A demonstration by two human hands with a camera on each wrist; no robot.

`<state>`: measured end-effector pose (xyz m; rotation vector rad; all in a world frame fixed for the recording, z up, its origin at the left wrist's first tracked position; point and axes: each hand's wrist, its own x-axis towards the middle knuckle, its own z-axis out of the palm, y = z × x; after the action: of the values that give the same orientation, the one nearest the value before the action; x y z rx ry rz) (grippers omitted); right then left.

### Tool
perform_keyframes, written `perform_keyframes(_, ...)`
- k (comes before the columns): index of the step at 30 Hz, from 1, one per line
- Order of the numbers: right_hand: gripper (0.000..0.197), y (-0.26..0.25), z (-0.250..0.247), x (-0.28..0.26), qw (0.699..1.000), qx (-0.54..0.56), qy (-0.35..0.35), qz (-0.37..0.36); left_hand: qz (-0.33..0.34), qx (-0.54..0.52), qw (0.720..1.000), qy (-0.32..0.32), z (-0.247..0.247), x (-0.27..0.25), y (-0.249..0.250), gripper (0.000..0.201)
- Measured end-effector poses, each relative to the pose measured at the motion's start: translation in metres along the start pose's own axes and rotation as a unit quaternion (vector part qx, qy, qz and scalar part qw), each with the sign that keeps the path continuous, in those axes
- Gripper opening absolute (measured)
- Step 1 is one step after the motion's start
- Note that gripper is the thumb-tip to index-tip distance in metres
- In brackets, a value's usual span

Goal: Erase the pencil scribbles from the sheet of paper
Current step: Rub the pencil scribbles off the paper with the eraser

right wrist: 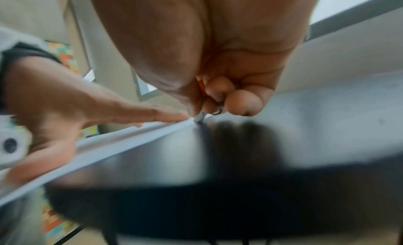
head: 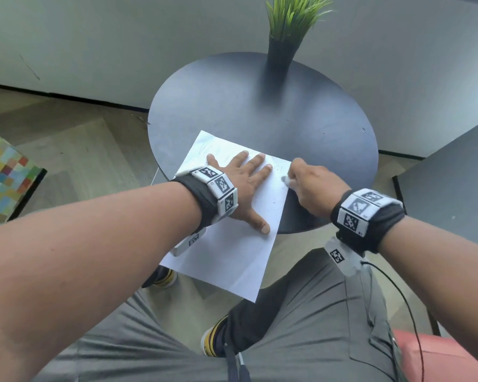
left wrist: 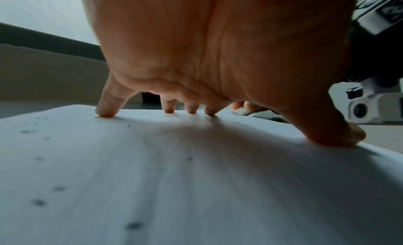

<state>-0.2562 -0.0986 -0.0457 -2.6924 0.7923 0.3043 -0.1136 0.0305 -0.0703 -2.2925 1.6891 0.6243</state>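
A white sheet of paper (head: 226,244) lies on the round dark table (head: 301,128), its near end hanging over the table's front edge. Faint pencil scribbles (head: 218,146) show near its far end, and dark eraser crumbs (left wrist: 133,225) dot the sheet. My left hand (head: 246,186) lies flat on the paper, fingers spread and fingertips (left wrist: 104,112) pressing it down. My right hand (head: 312,183) pinches a small white eraser (head: 286,181) at the sheet's right edge. In the right wrist view the eraser (right wrist: 199,118) tip touches the paper's edge, fingers curled round it.
A black vase with green grass-like plant (head: 282,48) stands at the table's far side. A second dark tabletop (head: 453,188) sits to the right. A colourful checked cushion (head: 3,172) is at the left, my grey-trousered legs (head: 301,326) below.
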Motion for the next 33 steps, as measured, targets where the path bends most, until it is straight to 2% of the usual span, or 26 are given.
perform_keyframes(2, 0.022, -0.007, 0.001, 0.001, 1.0, 0.013, 0.01, -0.012, -0.004, -0.001, 1.0, 0.005, -0.001, -0.002, 0.001, 0.14)
perform_keyframes(5, 0.021, -0.019, 0.011, -0.007, 0.998, 0.007, -0.02, -0.066, -0.008, -0.012, 1.0, 0.009, -0.011, -0.006, 0.004, 0.129)
perform_keyframes(9, 0.023, 0.0, -0.006, 0.012, 0.999, -0.034, -0.013, -0.002, -0.014, 0.001, 0.999, 0.046, -0.022, -0.01, -0.009, 0.094)
perform_keyframes(11, 0.021, 0.007, -0.015, 0.019, 0.999, -0.049, -0.006, 0.005, -0.006, -0.007, 0.998, 0.055, -0.02, -0.013, -0.016, 0.077)
perform_keyframes(13, 0.018, 0.003, -0.014, 0.02, 0.999, -0.039, -0.005, 0.001, 0.004, -0.026, 0.998, 0.055, -0.015, -0.016, -0.022, 0.071)
perform_keyframes(15, 0.018, -0.006, -0.009, 0.02, 1.0, -0.017, -0.022, -0.007, 0.015, -0.05, 0.997, 0.051, -0.013, -0.018, -0.027, 0.073)
perform_keyframes(17, 0.021, -0.011, -0.004, 0.02, 0.999, -0.004, -0.041, -0.013, 0.022, -0.057, 0.997, 0.042, -0.014, -0.019, -0.032, 0.085)
perform_keyframes(22, 0.023, -0.002, -0.008, 0.031, 0.998, 0.012, -0.06, -0.004, 0.057, 0.035, 0.997, 0.037, -0.015, -0.012, -0.039, 0.12)
perform_keyframes(26, 0.022, -0.006, -0.01, 0.035, 0.999, 0.014, -0.043, -0.008, 0.062, 0.053, 0.997, 0.01, -0.011, -0.003, -0.041, 0.132)
perform_keyframes(28, 0.023, -0.015, -0.001, 0.028, 0.998, -0.004, -0.044, -0.049, 0.057, 0.051, 0.997, 0.01, -0.01, -0.002, -0.042, 0.132)
perform_keyframes(31, 0.024, -0.03, 0.009, 0.01, 0.982, -0.03, -0.085, -0.167, 0.053, 0.046, 0.998, 0.003, -0.009, -0.003, -0.043, 0.132)
perform_keyframes(32, 0.023, -0.028, 0.006, 0.013, 0.981, -0.032, -0.082, -0.174, 0.052, 0.044, 0.998, 0.0, -0.009, -0.003, -0.043, 0.131)
perform_keyframes(33, 0.024, -0.022, 0.001, 0.023, 0.986, -0.028, -0.067, -0.15, 0.05, 0.041, 0.998, -0.002, -0.01, -0.003, -0.043, 0.131)
